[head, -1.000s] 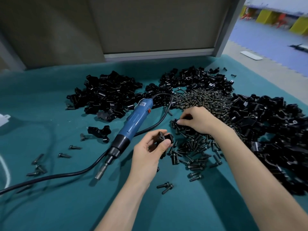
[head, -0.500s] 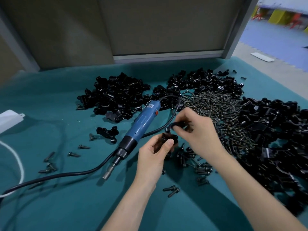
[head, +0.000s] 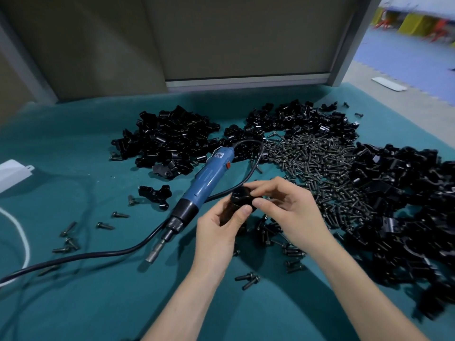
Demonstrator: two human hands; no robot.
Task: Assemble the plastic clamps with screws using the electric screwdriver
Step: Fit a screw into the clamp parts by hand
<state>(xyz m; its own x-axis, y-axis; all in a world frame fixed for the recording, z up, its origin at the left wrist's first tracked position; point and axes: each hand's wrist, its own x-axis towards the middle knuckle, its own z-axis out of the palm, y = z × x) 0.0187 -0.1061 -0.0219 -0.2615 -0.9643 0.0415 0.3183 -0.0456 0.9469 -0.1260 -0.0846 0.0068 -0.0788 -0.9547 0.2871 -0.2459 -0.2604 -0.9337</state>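
Teal tabletop, bare near edge; left hand, right hand: grip around clamp.

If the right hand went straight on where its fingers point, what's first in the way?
The black clamp that the left hand grips: the right hand already pinches it. Past that, probably the blue screwdriver, though the hands may be raised above it.

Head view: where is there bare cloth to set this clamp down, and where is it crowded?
Bare cloth lies near-left, below the black cord and left of the left hand; more far-left, between the white box and the left clamp pile. Crowded: the screw pile and right clamp pile beyond the right hand. Both hands hold the clamp.
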